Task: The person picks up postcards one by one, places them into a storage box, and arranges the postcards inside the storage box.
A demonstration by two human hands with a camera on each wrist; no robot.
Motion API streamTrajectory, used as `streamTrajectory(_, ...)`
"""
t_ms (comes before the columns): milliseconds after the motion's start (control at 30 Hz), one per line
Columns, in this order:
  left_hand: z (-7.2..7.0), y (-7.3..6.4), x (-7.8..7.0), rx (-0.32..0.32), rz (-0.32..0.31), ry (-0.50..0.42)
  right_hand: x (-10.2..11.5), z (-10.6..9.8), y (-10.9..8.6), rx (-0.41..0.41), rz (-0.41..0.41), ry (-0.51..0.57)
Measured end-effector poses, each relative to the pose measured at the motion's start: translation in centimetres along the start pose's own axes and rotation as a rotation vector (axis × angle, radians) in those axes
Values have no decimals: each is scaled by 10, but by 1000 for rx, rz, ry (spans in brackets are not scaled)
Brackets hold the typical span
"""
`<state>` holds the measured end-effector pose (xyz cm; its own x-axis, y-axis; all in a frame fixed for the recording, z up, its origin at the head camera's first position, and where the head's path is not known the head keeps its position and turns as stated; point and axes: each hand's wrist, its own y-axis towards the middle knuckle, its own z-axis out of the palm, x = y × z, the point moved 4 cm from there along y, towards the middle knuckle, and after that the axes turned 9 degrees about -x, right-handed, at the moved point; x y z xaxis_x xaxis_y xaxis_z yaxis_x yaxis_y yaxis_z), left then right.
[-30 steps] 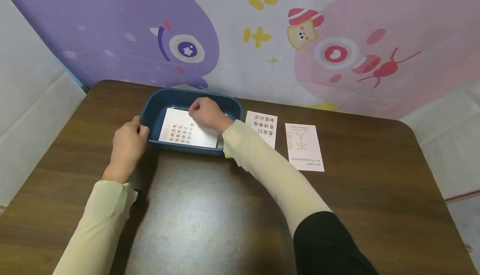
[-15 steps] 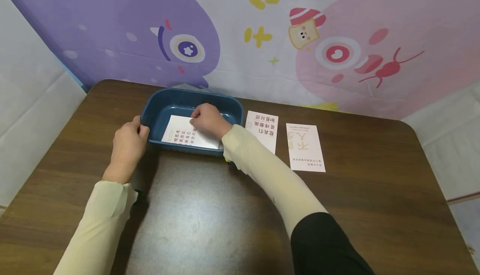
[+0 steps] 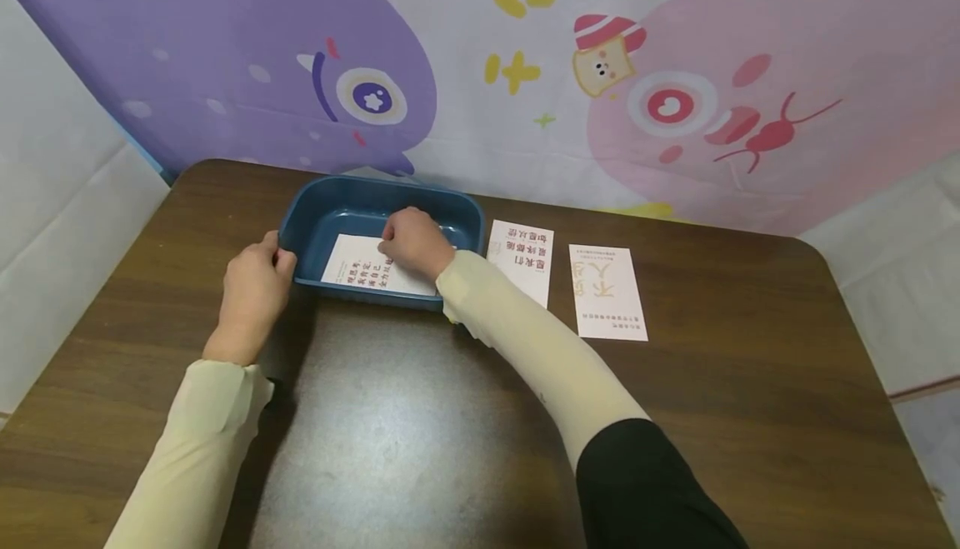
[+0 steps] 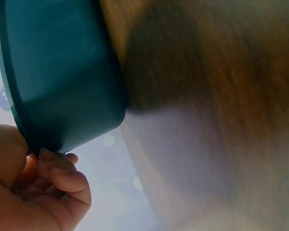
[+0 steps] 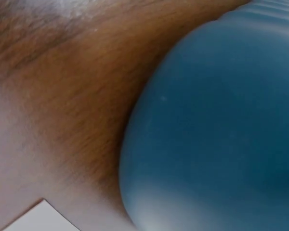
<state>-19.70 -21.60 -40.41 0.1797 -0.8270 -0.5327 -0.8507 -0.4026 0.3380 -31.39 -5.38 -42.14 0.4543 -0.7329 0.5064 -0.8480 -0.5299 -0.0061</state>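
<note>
In the head view a dark blue rectangular plastic bin [image 3: 360, 185] stands on the table. My left hand [image 3: 255, 291] pinches its left front corner. The left wrist view shows the thumb and curled fingers of that left hand [image 4: 48, 187] at the corner of the bin [image 4: 62, 72]. My right hand [image 3: 416, 241] reaches inside the bin, its fingertips pinching the far edge of a white card [image 3: 356, 262] printed with dark characters. Part of that card lies hidden behind the hand and the front rim. The right wrist view shows only the outside of the bin [image 5: 207, 120], without the hand.
To the right of the bin, a white card with dark red characters [image 3: 528, 270] lies on the brown wooden table [image 3: 720, 416], partly behind the right sleeve. Farther right is another card with gold characters [image 3: 607, 299]. A cartoon-printed cloth [image 3: 480, 132] hangs behind the table.
The card in the bin has come down lower behind the front rim, and my right hand has dipped slightly with it. My left hand has stayed on the bin's corner.
</note>
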Motion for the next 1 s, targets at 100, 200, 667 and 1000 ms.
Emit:
streamTrajectory(100, 0, 0, -1, 9, -8, 0, -1, 0, 0, -5, 2, -8)
streamTrajectory(200, 1, 0, -1, 20, -17, 1, -2, 0, 0, -16, -3, -18)
streamTrajectory(667, 0, -1, -2, 34, -3, -6, -8, -43, -16, -62, -2, 31)
streamTrajectory(1000, 0, -1, -2, 51, -2, -2, -47, -88, -42, -144, 91, 34)
